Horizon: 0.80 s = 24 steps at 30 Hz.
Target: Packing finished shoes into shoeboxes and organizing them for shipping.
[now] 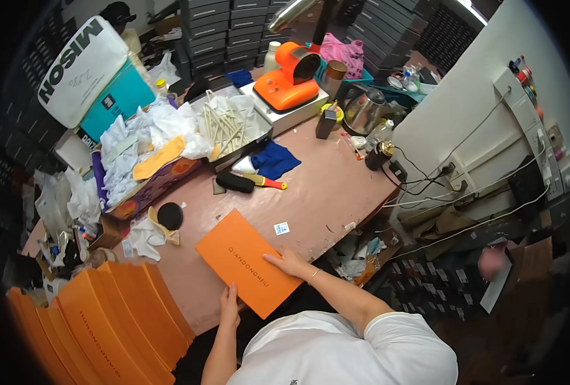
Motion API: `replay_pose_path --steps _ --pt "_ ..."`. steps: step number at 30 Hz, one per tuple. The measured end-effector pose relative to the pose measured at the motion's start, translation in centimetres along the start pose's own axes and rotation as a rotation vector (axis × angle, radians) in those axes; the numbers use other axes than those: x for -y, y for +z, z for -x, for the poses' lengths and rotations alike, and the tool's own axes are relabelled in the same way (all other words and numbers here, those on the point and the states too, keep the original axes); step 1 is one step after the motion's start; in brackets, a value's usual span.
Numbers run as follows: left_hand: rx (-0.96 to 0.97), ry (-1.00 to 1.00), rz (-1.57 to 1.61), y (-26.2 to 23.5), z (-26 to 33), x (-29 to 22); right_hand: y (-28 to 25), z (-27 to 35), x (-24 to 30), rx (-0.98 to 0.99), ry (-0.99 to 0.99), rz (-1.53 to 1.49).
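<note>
An orange shoebox-like flat box (237, 247) with dark lettering lies tilted at the near edge of the table, its near end sticking out past that edge. My left hand (229, 307) grips its near left side, thumb on top and the other fingers hidden beneath. On the opposite side my right hand (289, 264) holds the box's right edge, the thumb resting on the top face. A small white sticker with a blue print (281, 228) lies on the table just beyond the box.
Several orange boxes (115, 321) are stacked at the near left. Behind lie a black-headed brush (235, 182), a blue cloth (276, 160), a tray of pale sticks (224, 125) and a carton of tissue paper (163, 138). An orange machine (287, 86) and a kettle (364, 109) stand at the back.
</note>
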<state>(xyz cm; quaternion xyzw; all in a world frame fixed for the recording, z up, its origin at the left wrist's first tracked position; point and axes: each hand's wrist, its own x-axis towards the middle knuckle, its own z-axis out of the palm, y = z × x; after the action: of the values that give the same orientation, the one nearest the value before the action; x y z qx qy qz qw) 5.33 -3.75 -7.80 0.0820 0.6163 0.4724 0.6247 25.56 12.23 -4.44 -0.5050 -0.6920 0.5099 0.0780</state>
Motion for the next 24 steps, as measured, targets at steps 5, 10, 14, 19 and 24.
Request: replay_pose_path --steps 5,10,14,19,24 --pt "0.132 -0.086 0.066 1.2 -1.3 -2.8 -1.5 0.7 -2.6 0.075 -0.059 -0.289" --pt "0.518 0.209 -0.001 13.6 1.7 -6.3 -18.9 4.7 -3.9 0.028 0.175 -0.858" --pt "0.653 0.504 -0.366 15.5 7.8 -11.1 -27.6 3.3 -11.5 -0.223 0.337 -0.443" --pt "0.030 1.053 -0.761 5.6 18.0 -18.1 -19.8 -3.3 -5.5 -0.744 0.030 0.725" --pt "-1.212 0.876 -1.040 -6.3 29.3 -23.4 -3.3 -3.4 6.6 0.062 -0.407 0.013"
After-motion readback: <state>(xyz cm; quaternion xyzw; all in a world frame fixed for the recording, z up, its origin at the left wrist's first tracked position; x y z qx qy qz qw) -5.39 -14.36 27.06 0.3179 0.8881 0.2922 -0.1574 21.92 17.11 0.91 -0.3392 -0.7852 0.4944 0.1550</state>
